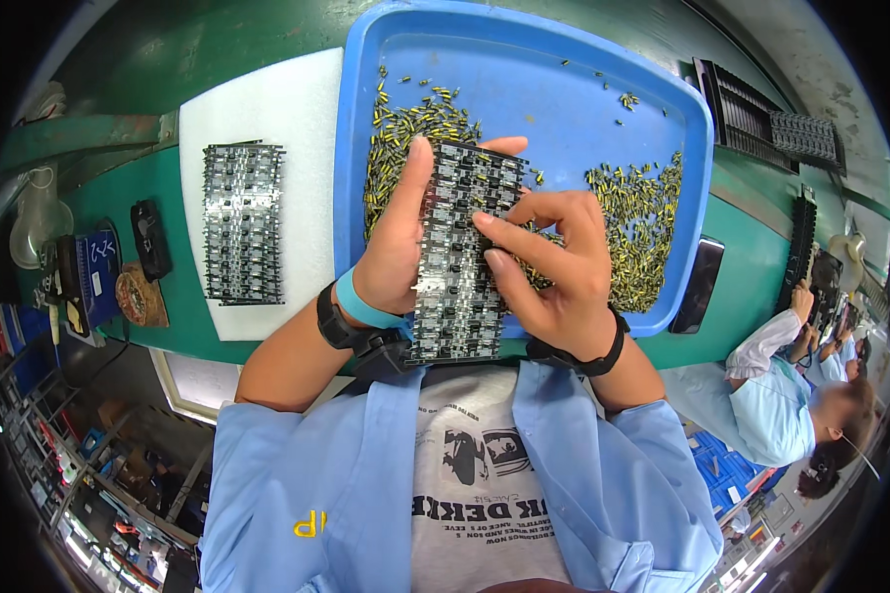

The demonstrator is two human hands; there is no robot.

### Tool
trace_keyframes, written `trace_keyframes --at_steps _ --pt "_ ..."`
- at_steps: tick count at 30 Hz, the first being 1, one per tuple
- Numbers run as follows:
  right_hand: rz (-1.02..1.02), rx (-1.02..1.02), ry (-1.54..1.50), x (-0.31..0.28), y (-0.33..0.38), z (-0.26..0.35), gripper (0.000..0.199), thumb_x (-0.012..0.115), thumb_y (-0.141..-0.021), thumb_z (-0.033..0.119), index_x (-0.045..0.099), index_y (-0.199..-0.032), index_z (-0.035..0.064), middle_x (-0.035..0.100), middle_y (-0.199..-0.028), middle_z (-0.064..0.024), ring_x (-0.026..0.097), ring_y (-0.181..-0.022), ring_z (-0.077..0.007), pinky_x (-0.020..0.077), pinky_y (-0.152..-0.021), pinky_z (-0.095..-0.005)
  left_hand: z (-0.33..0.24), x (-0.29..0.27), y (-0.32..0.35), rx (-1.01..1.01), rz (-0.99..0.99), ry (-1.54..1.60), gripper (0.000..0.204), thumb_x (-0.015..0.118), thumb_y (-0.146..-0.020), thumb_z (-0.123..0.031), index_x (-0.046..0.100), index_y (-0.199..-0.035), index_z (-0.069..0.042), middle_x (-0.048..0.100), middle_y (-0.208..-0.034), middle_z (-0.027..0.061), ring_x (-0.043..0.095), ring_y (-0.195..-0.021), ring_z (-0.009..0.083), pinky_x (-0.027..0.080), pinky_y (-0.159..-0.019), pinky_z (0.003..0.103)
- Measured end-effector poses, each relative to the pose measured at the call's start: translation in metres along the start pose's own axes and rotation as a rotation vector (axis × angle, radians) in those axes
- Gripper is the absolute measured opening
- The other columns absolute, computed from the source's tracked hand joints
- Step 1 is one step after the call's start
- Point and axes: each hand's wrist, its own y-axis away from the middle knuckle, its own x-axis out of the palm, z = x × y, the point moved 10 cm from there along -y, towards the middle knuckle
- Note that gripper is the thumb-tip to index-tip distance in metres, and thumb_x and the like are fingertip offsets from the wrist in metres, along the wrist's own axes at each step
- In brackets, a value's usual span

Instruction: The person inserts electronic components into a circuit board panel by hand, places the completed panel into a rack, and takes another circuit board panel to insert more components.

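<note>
Circuit panels in a populated strip (242,222) lie on the white foam sheet (267,109) at the green workbench's (168,188) left end. Next comes the left hand (394,247), fingers together, cradling a long component-filled circuit panel (460,252) upright over the near edge of the blue tray (544,79). Its thumb runs up the panel's left side. Right of that, the right hand (554,272) pinches at the panel's middle with fingertips. Small yellow components (643,222) heap toward the tray's right edge.
</note>
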Motion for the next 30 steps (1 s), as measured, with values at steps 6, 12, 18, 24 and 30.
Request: trace_keyframes --at_steps 6,12,18,24,30 --pt "-0.054 0.643 -0.360 -0.001 0.022 -0.073 0.034 0.073 -0.078 -0.005 0.072 -0.111 0.0000 0.065 -0.116 -0.0129 0.063 -0.098 -0.0323 0.0532 -0.089 -0.0468 -0.013 0.015 0.002 0.088 0.187 0.203 0.094 0.028 -0.105 -0.082 0.029 -0.169 -0.012 0.060 -0.141 0.0228 0.070 -0.112 0.0354 0.066 -0.088 0.060" --pt "0.369 0.072 0.157 0.043 0.019 -0.028 0.038 0.077 -0.077 0.001 0.071 -0.114 0.0059 0.065 -0.111 -0.0074 0.062 -0.100 -0.0303 0.0472 -0.086 -0.0449 -0.019 0.017 0.004 0.135 0.190 0.243 0.091 0.030 -0.108 -0.076 0.015 -0.174 -0.015 0.052 -0.145 0.0278 0.067 -0.109 0.0416 0.066 -0.080 0.064" --pt "0.359 0.052 0.078 0.040 0.018 -0.025 0.044 0.077 -0.074 0.000 0.070 -0.118 0.0043 0.064 -0.113 -0.0072 0.060 -0.105 -0.0308 0.0446 -0.087 -0.0430 -0.019 0.017 0.004 0.128 0.160 0.197 0.093 0.033 -0.107 -0.077 0.013 -0.174 -0.016 0.052 -0.144 0.0280 0.066 -0.108 0.0419 0.066 -0.082 0.063" --pt "0.349 0.020 0.110 0.047 0.020 -0.023 0.046 0.078 -0.073 0.000 0.069 -0.118 0.0017 0.063 -0.115 -0.0077 0.059 -0.106 -0.0300 0.0443 -0.088 -0.0430 -0.016 0.018 0.005 0.118 0.188 0.170 0.094 0.035 -0.106 -0.077 0.014 -0.174 -0.016 0.052 -0.143 0.0284 0.066 -0.107 0.0419 0.065 -0.082 0.063" --pt "0.357 0.024 0.091 0.047 0.018 -0.020 0.042 0.077 -0.072 -0.001 0.070 -0.114 0.0016 0.063 -0.113 -0.0081 0.059 -0.105 -0.0293 0.0440 -0.087 -0.0429 -0.016 0.019 0.004 0.131 0.202 0.194 0.093 0.036 -0.107 -0.076 0.014 -0.174 -0.016 0.052 -0.143 0.0281 0.066 -0.106 0.0414 0.065 -0.083 0.064"
